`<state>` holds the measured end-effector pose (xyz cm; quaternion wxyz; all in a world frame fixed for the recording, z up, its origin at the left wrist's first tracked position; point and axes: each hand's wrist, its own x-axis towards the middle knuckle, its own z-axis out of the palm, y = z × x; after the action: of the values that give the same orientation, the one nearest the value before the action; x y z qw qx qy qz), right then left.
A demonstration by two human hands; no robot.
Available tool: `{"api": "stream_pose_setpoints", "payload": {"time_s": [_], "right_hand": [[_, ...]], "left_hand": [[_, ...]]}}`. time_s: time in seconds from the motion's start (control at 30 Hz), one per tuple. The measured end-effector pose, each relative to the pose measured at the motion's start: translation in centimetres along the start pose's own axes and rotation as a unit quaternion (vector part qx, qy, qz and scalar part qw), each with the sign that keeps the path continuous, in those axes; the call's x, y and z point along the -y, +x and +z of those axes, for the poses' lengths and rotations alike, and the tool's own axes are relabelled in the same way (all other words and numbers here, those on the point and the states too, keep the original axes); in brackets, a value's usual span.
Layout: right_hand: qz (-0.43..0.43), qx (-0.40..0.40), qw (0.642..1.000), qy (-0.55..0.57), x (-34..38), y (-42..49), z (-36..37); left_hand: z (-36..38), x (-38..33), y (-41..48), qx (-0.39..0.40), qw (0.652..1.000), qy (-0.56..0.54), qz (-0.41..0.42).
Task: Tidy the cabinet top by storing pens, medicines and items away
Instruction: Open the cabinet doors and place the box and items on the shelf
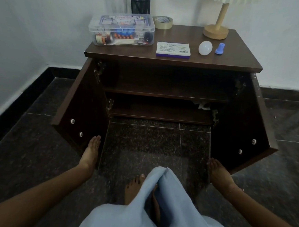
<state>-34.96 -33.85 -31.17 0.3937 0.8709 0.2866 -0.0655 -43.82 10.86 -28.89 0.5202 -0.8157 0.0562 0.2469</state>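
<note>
The dark wooden cabinet (172, 61) stands with both doors swung wide open. My left hand (91, 151) lies flat, fingers straight, against the inner face of the left door (77, 107). My right hand (218, 170) is open against the lower edge of the right door (244, 128). On the top sit a clear lidded box of medicines (122, 29), a white and blue medicine carton (173, 50), a white bulb (205, 48), a small blue cap (220, 48), a tape roll (162, 22) and a black holder of pens (140, 3).
A wooden lamp base (216, 31) stands at the top's back right and an empty glass (116, 0) beside the pen holder. Two bare shelves show inside, with crumpled paper (204, 105) at the lower right. My knees and a bare foot (135, 187) are on the dark tiled floor.
</note>
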Motion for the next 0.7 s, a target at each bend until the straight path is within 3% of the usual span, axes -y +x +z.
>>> {"api": "stream_pose_setpoints", "payload": {"time_s": [0.07, 0.3, 0.53, 0.7], "right_hand": [[-0.05, 0.092, 0.993, 0.061, 0.1, 0.5, -0.6], [-0.064, 0.042, 0.993, 0.095, 0.7, 3.4, -4.0], [-0.081, -0.086, 0.973, 0.198, 1.0, 7.7, -9.5], [-0.088, -0.245, 0.919, 0.298, -0.1, 11.9, -15.5]], "left_hand": [[-1.1, 0.5, 0.2, 0.005, 0.999, -0.04, -0.016], [-3.1, 0.1, 1.7, -0.041, 0.992, -0.114, -0.04], [-7.2, 2.6, 3.5, -0.105, 0.969, -0.214, -0.064], [-10.9, 6.2, 5.2, -0.224, 0.921, -0.302, -0.105]]}}
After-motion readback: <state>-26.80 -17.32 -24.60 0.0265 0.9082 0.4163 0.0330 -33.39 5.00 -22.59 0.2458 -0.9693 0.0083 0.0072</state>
